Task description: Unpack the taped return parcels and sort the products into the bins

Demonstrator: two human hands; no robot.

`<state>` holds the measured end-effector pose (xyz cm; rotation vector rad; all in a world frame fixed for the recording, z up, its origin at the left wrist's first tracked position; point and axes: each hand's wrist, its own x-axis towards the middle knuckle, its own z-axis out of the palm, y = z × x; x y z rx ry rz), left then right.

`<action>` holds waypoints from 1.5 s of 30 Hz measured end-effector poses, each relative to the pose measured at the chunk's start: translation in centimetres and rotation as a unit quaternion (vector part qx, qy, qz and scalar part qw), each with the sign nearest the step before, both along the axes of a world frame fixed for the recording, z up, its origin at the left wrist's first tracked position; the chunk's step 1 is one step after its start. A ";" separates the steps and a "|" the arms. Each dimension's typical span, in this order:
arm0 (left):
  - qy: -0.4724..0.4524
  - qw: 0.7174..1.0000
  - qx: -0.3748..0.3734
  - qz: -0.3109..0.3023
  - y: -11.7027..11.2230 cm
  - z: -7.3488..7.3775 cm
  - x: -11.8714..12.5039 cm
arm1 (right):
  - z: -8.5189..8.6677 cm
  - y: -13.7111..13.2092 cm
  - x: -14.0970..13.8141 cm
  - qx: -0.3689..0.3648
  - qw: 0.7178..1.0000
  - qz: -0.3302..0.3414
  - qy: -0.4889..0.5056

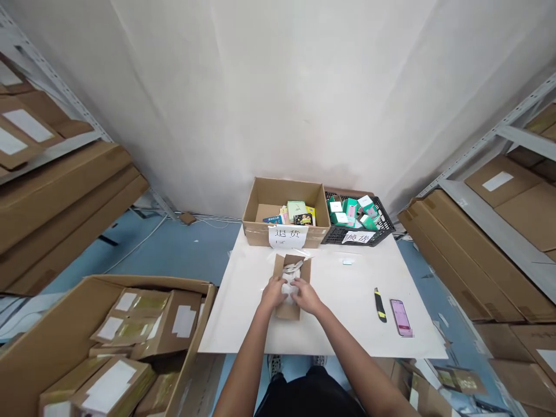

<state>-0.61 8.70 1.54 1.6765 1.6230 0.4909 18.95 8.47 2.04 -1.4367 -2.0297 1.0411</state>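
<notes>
A small opened cardboard box point(288, 313) stands on the white table in front of me, its flaps folded out. White, crumpled wrapping point(291, 277) fills it, and what lies under this is hidden. My left hand point(273, 293) reaches over the box's left side, with its fingers closed on the wrapping. From the right side my right hand point(306, 296) grips the same wrapping, its thumb and fingers bent inward. The two hands face each other, a small gap between them.
Behind stand a labelled carton point(256, 231) with small packs and a black crate point(384, 229) of green-white boxes. A yellow-black box cutter point(380, 305) and a phone point(400, 318) lie right on the table point(343, 336). A large carton point(26, 370) of parcels is at left; shelves flank both sides.
</notes>
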 end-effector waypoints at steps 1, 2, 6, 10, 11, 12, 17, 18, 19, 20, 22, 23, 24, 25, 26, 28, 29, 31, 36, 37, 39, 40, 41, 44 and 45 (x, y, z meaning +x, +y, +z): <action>0.000 1.000 -0.014 -0.002 -1.1 -1.1 -0.2 | -1.3 -1.2 -0.3 -0.017 0.999 0.003 -0.039; -0.011 1.000 -0.022 0.001 -2.1 -2.1 -0.1 | -2.6 -2.3 -0.4 -0.030 0.997 -0.003 -0.076; -0.085 0.995 -0.003 0.044 -4.9 -5.1 1.2 | -6.5 -5.7 1.0 -0.066 0.980 -0.091 -0.161; -0.090 0.995 0.007 0.033 -5.9 -5.6 3.3 | -7.1 -6.7 2.7 -0.055 0.974 -0.154 -0.157; -0.087 0.996 0.010 0.030 -5.9 -5.4 3.9 | -6.7 -6.6 3.1 -0.044 0.973 -0.163 -0.154; -0.083 0.996 0.019 0.029 -5.9 -5.0 4.5 | -6.2 -6.5 3.6 -0.032 0.973 -0.170 -0.151; -0.049 0.992 0.117 -0.001 -5.6 -1.1 8.4 | -2.3 -6.8 7.9 0.054 0.975 -0.204 -0.069; -0.049 0.989 0.138 -0.015 -5.5 0.0 9.4 | -1.4 -7.2 9.1 0.074 0.972 -0.217 -0.052; -0.051 0.986 0.154 -0.030 -5.3 1.1 10.6 | -0.6 -7.7 10.5 0.095 0.967 -0.232 -0.041; -0.052 0.984 0.166 -0.046 -5.1 2.2 11.9 | 0.2 -8.2 12.0 0.115 0.961 -0.248 -0.034; -0.054 0.977 0.184 -0.088 -4.7 4.3 15.1 | 1.9 -9.7 15.4 0.149 0.947 -0.284 -0.028; -0.054 0.973 0.192 -0.112 -4.5 5.3 16.9 | 2.7 -10.7 17.3 0.164 0.938 -0.304 -0.027; -0.055 0.968 0.201 -0.139 -4.5 6.2 19.0 | 3.6 -11.7 19.3 0.176 0.929 -0.325 -0.028; -0.055 0.962 0.210 -0.167 -4.6 6.9 21.3 | 4.4 -13.0 21.5 0.187 0.918 -0.348 -0.030; -0.056 0.954 0.222 -0.196 -4.9 7.5 23.7 | 5.1 -14.4 23.7 0.197 0.907 -0.372 -0.034; -0.058 0.932 0.249 -0.256 -6.0 8.2 29.2 | 6.0 -17.9 28.1 0.210 0.882 -0.420 -0.046; -0.059 0.919 0.265 -0.286 -6.9 8.4 32.1 | 6.1 -19.9 30.4 0.213 0.868 -0.445 -0.056; -0.063 0.888 0.298 -0.343 -9.3 8.2 38.1 | 5.8 -24.4 34.5 0.209 0.837 -0.498 -0.087; -0.096 0.795 0.357 -0.482 -18.2 6.0 52.2 | 3.5 -37.4 42.9 0.198 0.740 -0.616 -0.184; -0.104 0.776 0.360 -0.508 -20.3 5.6 54.7 | 3.1 -40.2 44.1 0.195 0.720 -0.635 -0.202; -0.117 0.742 0.354 -0.557 -24.7 4.9 59.2 | 2.7 -45.6 46.2 0.180 0.684 -0.668 -0.232; -0.122 0.727 0.346 -0.580 -26.9 4.6 61.3 | 2.6 -48.2 47.0 0.171 0.667 -0.683 -0.245; -0.126 0.713 0.335 -0.603 -29.1 4.4 63.3 | 2.6 -50.7 47.7 0.159 0.651 -0.697 -0.256; -0.125 0.666 0.294 -0.674 -35.1 4.4 68.2 | 2.8 -57.1 49.4 0.112 0.608 -0.736 -0.275; -0.123 0.653 0.282 -0.692 -36.8 4.5 69.4 | 2.8 -58.9 49.8 0.095 0.598 -0.746 -0.276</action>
